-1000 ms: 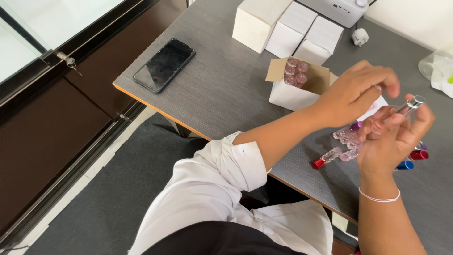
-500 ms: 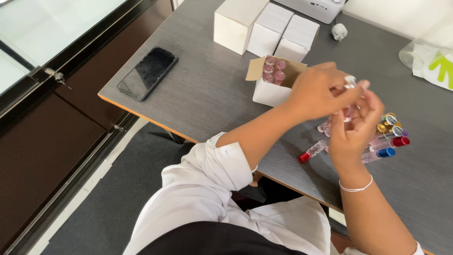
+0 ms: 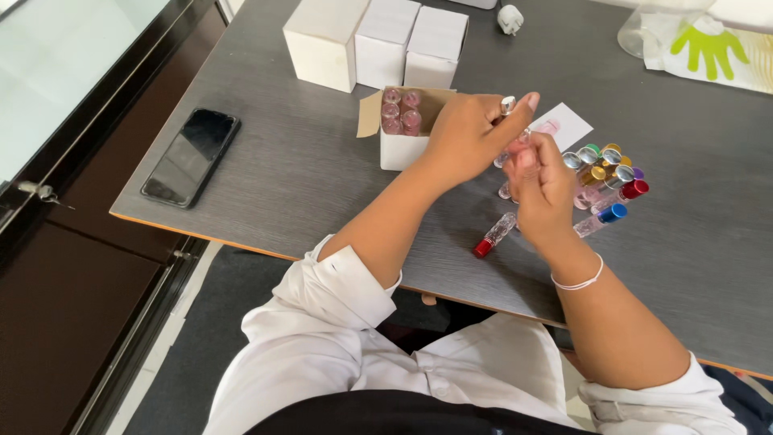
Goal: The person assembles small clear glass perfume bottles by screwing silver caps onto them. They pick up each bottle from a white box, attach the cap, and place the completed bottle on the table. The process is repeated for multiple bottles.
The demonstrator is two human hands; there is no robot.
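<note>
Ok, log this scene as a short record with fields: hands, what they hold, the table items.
left hand: pinches the silver cap end of a small clear glass vial
right hand: grips the same vial from below
grey table: open white cardboard box of pink vials, three closed white boxes, black phone
loose: red-capped vial, cluster of colour-capped vials
</note>
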